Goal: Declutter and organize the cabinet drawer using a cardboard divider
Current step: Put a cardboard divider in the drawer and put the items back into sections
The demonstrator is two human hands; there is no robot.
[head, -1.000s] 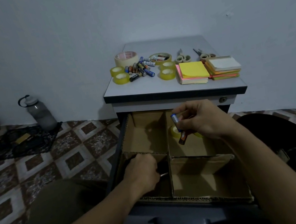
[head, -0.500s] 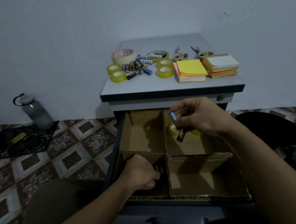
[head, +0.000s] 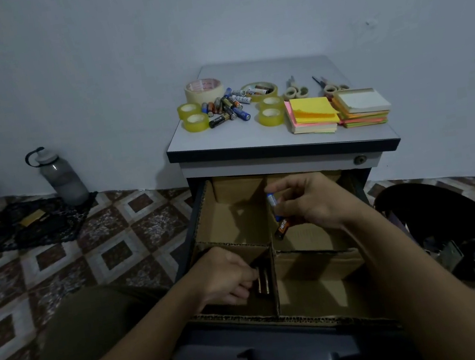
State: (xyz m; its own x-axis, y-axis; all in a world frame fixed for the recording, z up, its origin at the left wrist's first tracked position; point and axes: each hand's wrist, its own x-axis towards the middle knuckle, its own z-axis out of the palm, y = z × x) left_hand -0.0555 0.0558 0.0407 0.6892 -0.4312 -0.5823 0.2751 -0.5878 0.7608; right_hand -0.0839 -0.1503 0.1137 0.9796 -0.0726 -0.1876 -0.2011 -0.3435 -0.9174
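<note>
The cabinet drawer [head: 257, 358] stands pulled out, lined with a cardboard divider [head: 270, 245] that splits it into four compartments. My left hand [head: 226, 277] reaches into the near-left compartment, fingers on a few dark batteries [head: 263, 280] lying there. Above the far-right compartment my right hand [head: 310, 199] is shut on two batteries [head: 276, 214], one blue-tipped, one brown and orange. On the cabinet top [head: 242, 139] lie more batteries [head: 227, 109], several tape rolls [head: 195, 117], sticky note stacks [head: 312, 114] and scissors [head: 296, 89].
A grey water bottle [head: 58, 175] stands on the patterned tile floor by the wall at left. A round black object [head: 453, 230] with metal parts lies on the floor right of the cabinet. My knee [head: 91, 325] is at left of the drawer.
My left hand has settled lower in the near-left compartment, with the dark batteries now showing beside its fingers. My right hand has stayed above the far-right compartment with its two batteries.
</note>
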